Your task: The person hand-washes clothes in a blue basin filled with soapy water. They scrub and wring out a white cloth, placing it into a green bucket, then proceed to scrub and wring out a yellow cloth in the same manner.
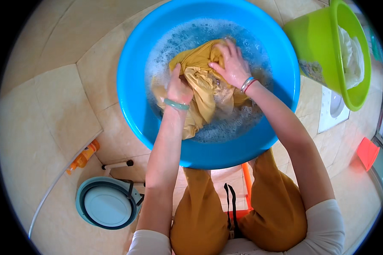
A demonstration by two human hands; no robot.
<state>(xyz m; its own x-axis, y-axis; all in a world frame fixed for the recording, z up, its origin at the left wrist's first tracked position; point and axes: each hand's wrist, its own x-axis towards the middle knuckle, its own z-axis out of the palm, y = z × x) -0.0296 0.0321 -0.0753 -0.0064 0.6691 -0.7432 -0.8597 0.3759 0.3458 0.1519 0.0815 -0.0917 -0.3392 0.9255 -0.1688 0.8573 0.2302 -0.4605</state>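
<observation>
A wet mustard-yellow garment (pixel 202 100) lies bunched in soapy water in a large blue basin (pixel 132 85). What kind of garment it is cannot be made out. My left hand (pixel 179 87), below a green bangle, grips its left side; the thumb shows and the fingers are hidden in the folds. Wearing a silver bangle and a red cord at the wrist, my right hand (pixel 234 66) holds the darker upper part, fingers bent over the cloth and thumb toward the left. Pale folds hang between the two hands, partly under the suds.
A tilted green bucket (pixel 291 34) with white cloth inside stands at the right, beside a white floor toilet (pixel 327 119). At the lower left are a grey-blue folding basin (pixel 107 206) and an orange bottle (pixel 84 157). A red dustpan-like piece (pixel 367 154) is at far right.
</observation>
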